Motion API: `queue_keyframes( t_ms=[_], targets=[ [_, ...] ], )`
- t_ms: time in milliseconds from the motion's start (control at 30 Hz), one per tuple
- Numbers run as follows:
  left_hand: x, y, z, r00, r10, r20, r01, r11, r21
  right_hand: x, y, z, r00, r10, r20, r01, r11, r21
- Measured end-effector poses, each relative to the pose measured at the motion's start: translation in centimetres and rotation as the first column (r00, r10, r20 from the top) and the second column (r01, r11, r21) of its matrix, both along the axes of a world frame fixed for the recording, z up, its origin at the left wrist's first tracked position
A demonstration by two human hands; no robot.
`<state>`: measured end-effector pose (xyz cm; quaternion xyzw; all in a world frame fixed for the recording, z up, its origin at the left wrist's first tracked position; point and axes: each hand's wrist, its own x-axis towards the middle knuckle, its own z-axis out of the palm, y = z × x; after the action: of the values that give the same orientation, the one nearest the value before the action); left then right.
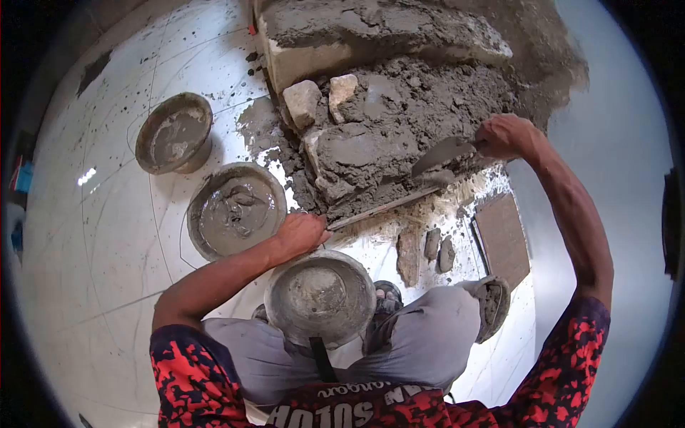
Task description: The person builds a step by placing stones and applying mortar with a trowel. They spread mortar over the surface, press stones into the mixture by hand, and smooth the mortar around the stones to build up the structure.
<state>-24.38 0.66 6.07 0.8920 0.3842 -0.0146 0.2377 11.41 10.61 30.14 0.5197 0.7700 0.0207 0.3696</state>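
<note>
My right hand point(508, 135) is wrapped around the handle of a trowel point(446, 154), its blade pointing left over wet mortar point(428, 96) near the front edge of the step. Along that edge lies a thin straight strip point(385, 207), smeared with mortar. My left hand point(303, 234) is closed at the strip's left end, fingertips pressed on it. Two rough stone pieces point(301, 103) stand in the mortar at the back left. Close by my left wrist sits a basin of wet mortar point(237, 210).
Between my knees is a mostly bare basin point(320, 294). A smaller bucket point(174, 133) with grey slurry stands farther left. Brick fragments point(408, 257) and a brown tile point(503, 242) lie on the floor. A smooth wall point(614, 143) rises at the right.
</note>
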Motion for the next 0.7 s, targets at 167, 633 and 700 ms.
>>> queue_keyframes(
  t_ms=[167, 633, 700],
  targets=[
    [-0.1, 0.2, -0.2, 1.0, 0.014, 0.001, -0.014, 0.999, -0.051, 5.2, -0.9, -1.0, 0.989, 0.002, -0.146, 0.026, 0.981, 0.191],
    [-2.6, 5.8, 3.5, 0.932, 0.28, 0.23, -0.232, 0.949, -0.215, 2.3, -13.9, -10.9, 0.543, -0.192, -0.818, 0.523, 0.839, 0.151],
    [-3.7, 6.5, 2.2, 0.929, 0.281, 0.24, -0.241, 0.953, -0.182, -1.2, -16.7, -8.6, 0.172, -0.406, -0.898, 0.795, 0.596, -0.117]
  ],
)
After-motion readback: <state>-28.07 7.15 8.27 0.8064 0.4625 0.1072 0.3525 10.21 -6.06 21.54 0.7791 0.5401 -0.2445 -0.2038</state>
